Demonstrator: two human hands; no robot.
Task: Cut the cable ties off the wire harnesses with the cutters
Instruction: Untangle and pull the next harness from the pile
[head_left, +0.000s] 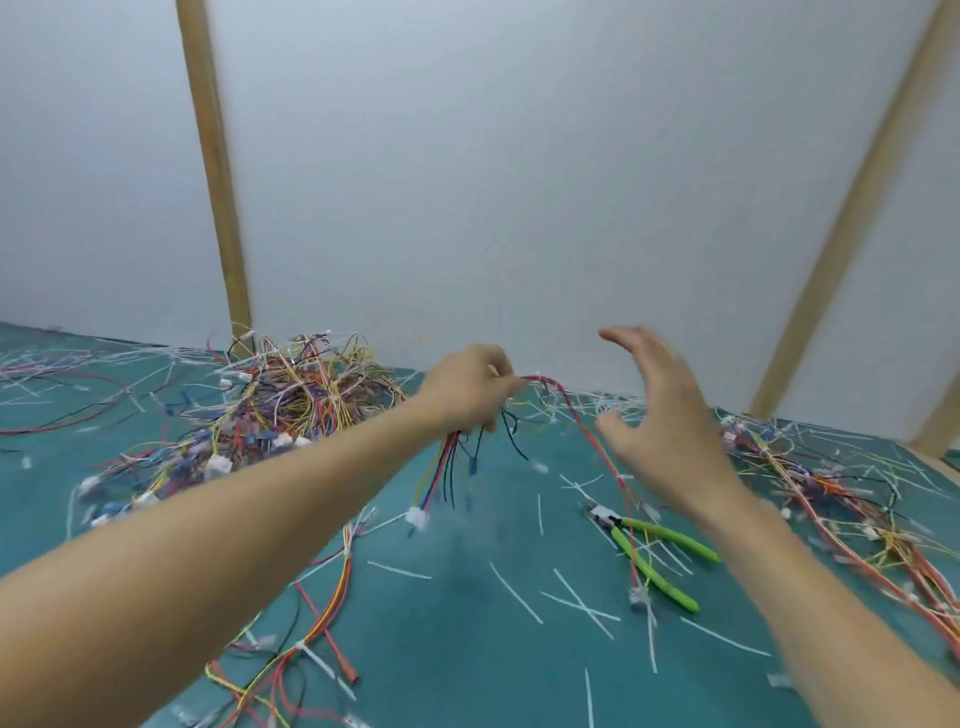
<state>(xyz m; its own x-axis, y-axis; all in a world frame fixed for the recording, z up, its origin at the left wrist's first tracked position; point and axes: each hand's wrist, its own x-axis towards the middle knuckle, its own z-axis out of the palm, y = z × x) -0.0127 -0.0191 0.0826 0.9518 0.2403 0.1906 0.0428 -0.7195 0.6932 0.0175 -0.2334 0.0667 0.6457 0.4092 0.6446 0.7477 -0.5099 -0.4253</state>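
Left hand (470, 387) grips harness (447, 467) up above mat (457, 587). Right hand (670, 415) spread, holds nothing. Cutters (644, 551) lie on mat under it. Wire pile (291, 400) behind left arm. Cut ties (519, 592) everywhere.

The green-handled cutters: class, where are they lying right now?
In the head view, the green-handled cutters lie unheld on the teal mat, right of centre, below the open right hand, amid cut white ties.
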